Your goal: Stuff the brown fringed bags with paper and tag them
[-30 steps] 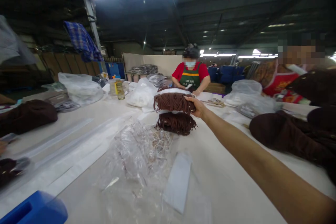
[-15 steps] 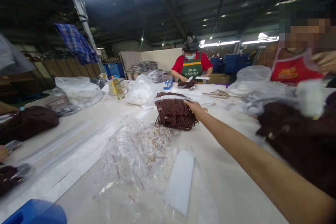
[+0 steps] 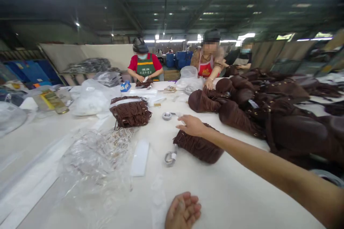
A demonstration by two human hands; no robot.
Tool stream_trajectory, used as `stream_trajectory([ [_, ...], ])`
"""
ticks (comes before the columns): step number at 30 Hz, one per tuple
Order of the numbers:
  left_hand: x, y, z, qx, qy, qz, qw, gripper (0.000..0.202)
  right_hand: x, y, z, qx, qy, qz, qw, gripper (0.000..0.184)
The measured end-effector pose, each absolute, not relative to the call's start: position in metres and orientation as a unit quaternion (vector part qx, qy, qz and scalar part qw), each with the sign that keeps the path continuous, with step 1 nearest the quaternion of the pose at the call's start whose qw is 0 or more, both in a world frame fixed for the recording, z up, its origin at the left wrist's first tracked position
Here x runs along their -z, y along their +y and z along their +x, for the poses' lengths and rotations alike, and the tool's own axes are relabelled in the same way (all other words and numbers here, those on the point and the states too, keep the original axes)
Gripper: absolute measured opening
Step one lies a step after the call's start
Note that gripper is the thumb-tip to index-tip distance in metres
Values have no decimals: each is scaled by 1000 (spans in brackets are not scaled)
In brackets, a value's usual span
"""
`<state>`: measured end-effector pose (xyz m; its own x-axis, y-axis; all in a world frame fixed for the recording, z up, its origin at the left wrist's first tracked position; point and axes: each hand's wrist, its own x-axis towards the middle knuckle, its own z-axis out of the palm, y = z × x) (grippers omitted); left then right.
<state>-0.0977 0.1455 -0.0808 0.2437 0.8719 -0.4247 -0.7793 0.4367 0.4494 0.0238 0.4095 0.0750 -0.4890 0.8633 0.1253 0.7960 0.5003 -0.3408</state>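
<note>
My right hand reaches in from the right, fingers stretched to the left with nothing visible in them. It hovers over or rests on the upper side of a dark brown fringed bag; which, I cannot tell. Just beyond its fingertips lies a small grey coil, and a second grey coil with a white band sits left of the bag. At the bottom edge my left hand is palm up, fingers loosely curled and empty. Farther left stands another brown fringed bag with a white strip across its top.
Crumpled clear plastic bags and a white flat piece lie left of centre. Many dark brown bags are heaped on the right. Across the table, a person in a green apron and a person in a red apron work.
My right hand has let go of the fringed bag now at left and moved over another one. My left hand has come into view. The camera has turned right.
</note>
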Motion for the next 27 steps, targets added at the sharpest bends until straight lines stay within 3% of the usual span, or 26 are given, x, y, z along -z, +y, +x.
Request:
stream_trajectory([
  [2,71,144,-94,-545,346,101,757,46,-57,377,70,-46,-843,-531,72,81],
  [4,60,139,-87,-563,373,130,726,47,-33,348,98,-16,-829,-560,-2,95],
  [7,43,129,-72,-572,429,174,677,47,-7,314,112,-16,-818,-575,-9,88],
  [12,19,101,-50,-526,547,269,594,52,-5,270,126,-8,-819,-574,11,75],
  [16,5,57,-55,-483,631,436,423,40,-3,237,161,-4,-831,-556,17,65],
  [21,21,-11,-74,-346,738,555,164,40,19,234,223,73,-806,-587,16,58],
  [27,42,-52,-74,-189,758,619,82,44,26,268,264,109,-766,-632,36,64],
])
